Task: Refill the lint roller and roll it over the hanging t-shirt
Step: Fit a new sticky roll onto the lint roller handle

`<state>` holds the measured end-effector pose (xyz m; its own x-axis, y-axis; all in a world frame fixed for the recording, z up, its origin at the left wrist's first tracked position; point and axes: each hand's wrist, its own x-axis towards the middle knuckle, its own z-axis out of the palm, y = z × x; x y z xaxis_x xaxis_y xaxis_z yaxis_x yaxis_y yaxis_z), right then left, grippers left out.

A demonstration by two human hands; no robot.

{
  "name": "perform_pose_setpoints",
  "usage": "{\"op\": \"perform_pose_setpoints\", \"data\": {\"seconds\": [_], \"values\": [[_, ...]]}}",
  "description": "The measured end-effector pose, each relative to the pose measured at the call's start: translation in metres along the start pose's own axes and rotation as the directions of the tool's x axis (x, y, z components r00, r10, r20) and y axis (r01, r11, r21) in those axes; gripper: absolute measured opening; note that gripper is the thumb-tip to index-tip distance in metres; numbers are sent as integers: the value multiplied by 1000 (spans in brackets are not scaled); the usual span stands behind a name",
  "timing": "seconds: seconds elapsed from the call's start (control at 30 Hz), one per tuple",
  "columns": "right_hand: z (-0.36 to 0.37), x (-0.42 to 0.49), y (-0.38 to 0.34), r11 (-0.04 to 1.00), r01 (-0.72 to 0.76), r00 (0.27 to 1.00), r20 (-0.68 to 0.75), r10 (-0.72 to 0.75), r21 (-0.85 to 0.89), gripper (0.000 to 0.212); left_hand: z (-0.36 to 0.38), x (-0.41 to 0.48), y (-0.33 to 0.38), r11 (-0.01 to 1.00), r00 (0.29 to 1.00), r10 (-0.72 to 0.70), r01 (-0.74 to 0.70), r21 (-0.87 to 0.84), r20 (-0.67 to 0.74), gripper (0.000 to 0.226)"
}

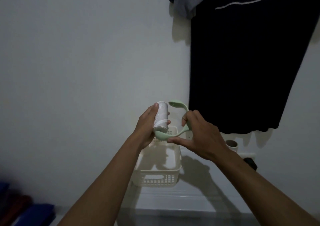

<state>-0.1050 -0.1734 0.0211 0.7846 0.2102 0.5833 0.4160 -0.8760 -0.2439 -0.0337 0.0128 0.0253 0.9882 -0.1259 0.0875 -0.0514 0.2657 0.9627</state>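
Observation:
My left hand [147, 125] grips a white sticky-paper refill roll [161, 116], held nearly upright in front of the wall. My right hand [199, 132] holds the pale green lint roller frame [178, 104], a curved C-shaped holder. The roll's lower end rests against the frame's lower arm; the frame's upper cap stands just right of the roll's top, apart from it. A dark navy t-shirt [242, 61] with grey sleeves and white lettering hangs on the wall at upper right, above and behind my right hand.
A cream plastic basket [155, 175] sits on a white surface [181, 199] below my hands. A cardboard tube [231, 144] stands by the wall at right, next to a dark object [250, 162]. Blue and red folded cloths [26, 212] lie at lower left.

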Motion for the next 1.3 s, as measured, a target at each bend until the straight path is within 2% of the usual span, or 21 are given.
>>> {"op": "perform_pose_setpoints", "data": {"seconds": [0.27, 0.67, 0.8, 0.9, 1.0, 1.1, 1.17, 1.27, 1.3], "values": [[3, 3, 4, 1000, -1, 999, -36, 1, -10, 69, 5, 1, 3, 1000, 998, -6, 7, -9, 68, 41], [1, 5, 7, 998, -36, 999, -3, 36, 48, 68, 7, -3, 2, 996, 992, -75, 78, -32, 102, 29], [2, 5, 10, 998, -12, 999, -34, 14, 69, 68, 8, -4, 5, 997, 989, -74, 75, -5, 131, 31], [4, 4, 15, 985, -8, 1000, -9, 10, 170, 71, 4, -5, 7, 997, 985, -50, 40, 63, 162, 33], [2, 3, 23, 944, -20, 995, 101, -14, 330, 76, 1, -9, 5, 992, 979, -61, 38, 121, 196, 32], [2, 1, 27, 921, -14, 986, 159, -52, 388, 85, 3, -12, 2, 988, 977, -74, 45, 147, 200, 30], [6, 1, 24, 924, -20, 995, 99, -19, 381, 76, 9, -12, 2, 988, 980, -104, 82, 128, 171, 34], [15, 3, 18, 900, -11, 987, -140, 80, 436, 34, 20, -9, 0, 983, 976, -164, 149, 109, 143, 41], [18, 5, 18, 889, -12, 970, -211, 122, 458, 27, 24, -9, 0, 981, 972, -184, 172, 89, 149, 43]]}}
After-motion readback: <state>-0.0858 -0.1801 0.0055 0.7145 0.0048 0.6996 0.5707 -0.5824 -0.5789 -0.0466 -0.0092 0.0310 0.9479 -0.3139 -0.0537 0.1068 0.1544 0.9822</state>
